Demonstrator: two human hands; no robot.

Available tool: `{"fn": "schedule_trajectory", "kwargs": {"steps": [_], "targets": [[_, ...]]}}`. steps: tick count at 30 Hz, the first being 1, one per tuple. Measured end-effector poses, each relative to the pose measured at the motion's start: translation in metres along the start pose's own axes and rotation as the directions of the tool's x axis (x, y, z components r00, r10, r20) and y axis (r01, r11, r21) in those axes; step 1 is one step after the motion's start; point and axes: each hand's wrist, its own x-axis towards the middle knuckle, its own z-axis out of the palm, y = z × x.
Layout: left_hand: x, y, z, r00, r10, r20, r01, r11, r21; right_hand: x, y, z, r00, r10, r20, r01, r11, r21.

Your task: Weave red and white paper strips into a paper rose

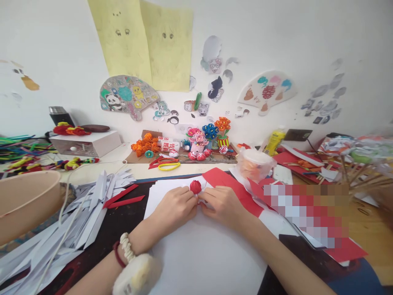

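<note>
Over the white paper (211, 254), your left hand (175, 208) and right hand (223, 205) pinch the red bud (195, 187), seemingly shaping it; next calls for steady pressure.

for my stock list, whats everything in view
small rounded petalled bud: one, red, centre
stacked flat paper sheets: several, white, centre
long flat paper strips: many, white, left
narrow flat strips: two, red, left
round deep container: one, beige, far left
lidded plastic tub: one, translucent, back right
potted flower bunches: three, pink/blue/orange, back centre
plastic bottle: one, yellow, back right
large sketched paper sheets: two, yellow, wall
decorated fans: two, multicoloured, wall
stickers: many, mixed, wall
left hand: one, bare, bud's left
right hand: one, bare, bud's right
</note>
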Motion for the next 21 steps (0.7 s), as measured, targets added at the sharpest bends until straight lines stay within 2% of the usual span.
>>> {"fn": "schedule_trajectory", "kwargs": {"steps": [7, 16, 21], "targets": [[0.0013, 0.0059, 0.0004, 0.986, -0.135, -0.102, 0.139, 0.99, 0.038, -0.0002, 0.0003, 0.0035, 0.996, 0.061, -0.069, -0.058, 0.997, 0.05], [0.0003, 0.0072, -0.0022, 0.994, -0.07, -0.084, 0.072, 0.997, 0.031, 0.0004, 0.0019, -0.0015, 0.999, 0.046, -0.021, -0.042, 0.988, 0.151], [0.003, 0.0079, -0.0047, 0.999, 0.025, -0.021, -0.023, 0.996, 0.089, -0.0003, 0.0024, -0.0008, 0.999, 0.031, -0.005, -0.03, 0.99, 0.136]]}}
